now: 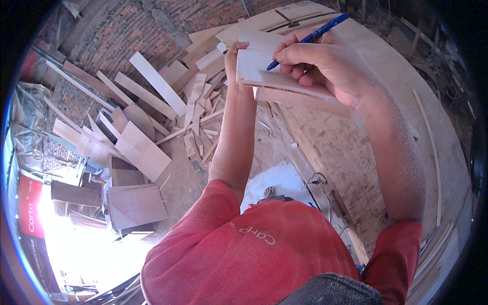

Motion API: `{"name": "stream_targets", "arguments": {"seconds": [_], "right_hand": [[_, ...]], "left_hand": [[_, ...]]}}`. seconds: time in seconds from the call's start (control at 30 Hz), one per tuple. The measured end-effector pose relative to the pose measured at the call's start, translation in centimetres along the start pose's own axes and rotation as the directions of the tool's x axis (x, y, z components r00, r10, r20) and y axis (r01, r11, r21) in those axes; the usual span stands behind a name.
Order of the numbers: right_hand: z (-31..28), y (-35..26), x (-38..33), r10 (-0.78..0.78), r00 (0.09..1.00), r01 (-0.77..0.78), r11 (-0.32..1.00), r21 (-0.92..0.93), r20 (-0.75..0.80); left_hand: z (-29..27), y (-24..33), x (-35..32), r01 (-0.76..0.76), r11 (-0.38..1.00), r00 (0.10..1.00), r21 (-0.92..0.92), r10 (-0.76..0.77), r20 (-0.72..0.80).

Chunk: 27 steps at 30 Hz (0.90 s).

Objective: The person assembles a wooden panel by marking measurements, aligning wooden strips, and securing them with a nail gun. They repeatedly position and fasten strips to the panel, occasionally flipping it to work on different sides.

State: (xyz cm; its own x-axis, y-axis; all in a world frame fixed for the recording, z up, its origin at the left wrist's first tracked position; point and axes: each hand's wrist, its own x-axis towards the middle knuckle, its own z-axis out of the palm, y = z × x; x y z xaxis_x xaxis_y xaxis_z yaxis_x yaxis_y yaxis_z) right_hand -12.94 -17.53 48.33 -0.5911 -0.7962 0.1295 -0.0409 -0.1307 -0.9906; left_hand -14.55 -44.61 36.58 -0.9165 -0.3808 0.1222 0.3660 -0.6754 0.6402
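My right hand (320,58) pinches a blue pen (326,27), slanted with its point down at the face of a pale wooden board (254,53). Whether the tip touches the wood is hard to tell. My left hand (232,61) grips the board's left edge, its thumb on top and its other fingers mostly hidden. The board lies tilted in front of me, and another wooden piece (300,101) shows just under its near edge. Pale dust covers my right forearm.
Loose offcuts and strips (201,112) are heaped on the floor to the left, before a brick wall (127,43). Several boards (145,150) lean there. A large wooden worktop (401,96) curves along the right, with a long thin strip (432,147) on it.
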Motion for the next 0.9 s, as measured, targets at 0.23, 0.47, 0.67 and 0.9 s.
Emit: {"name": "stream_targets", "arguments": {"seconds": [0.23, 0.47, 0.67, 0.9], "right_hand": [[-0.3, 0.8, -0.3, 0.007, 1.0, -0.007, 1.0, 0.016, 0.025], [-1.4, 0.7, -3.5, -0.152, 0.986, 0.142, 0.981, -0.13, -0.073], [-2.6, 1.0, -12.7, -0.547, 0.833, 0.365, 0.439, -0.821, 0.078], [-3.2, 7.1, -19.5, -0.636, 0.716, -0.107, 0.31, -0.945, -0.289]], "left_hand": [[0.9, -1.0, -1.1, 0.019, 0.999, 0.999, -0.048, -0.017, 0.036], [4.7, -2.0, -5.2, 0.013, 0.997, 0.993, 0.076, -0.004, -0.12], [8.6, -7.8, -6.3, 0.064, 0.98, 0.992, -0.19, -0.083, -0.094], [14.0, -16.3, -8.9, -0.097, 0.969, 0.97, -0.227, 0.04, -0.241]]}}
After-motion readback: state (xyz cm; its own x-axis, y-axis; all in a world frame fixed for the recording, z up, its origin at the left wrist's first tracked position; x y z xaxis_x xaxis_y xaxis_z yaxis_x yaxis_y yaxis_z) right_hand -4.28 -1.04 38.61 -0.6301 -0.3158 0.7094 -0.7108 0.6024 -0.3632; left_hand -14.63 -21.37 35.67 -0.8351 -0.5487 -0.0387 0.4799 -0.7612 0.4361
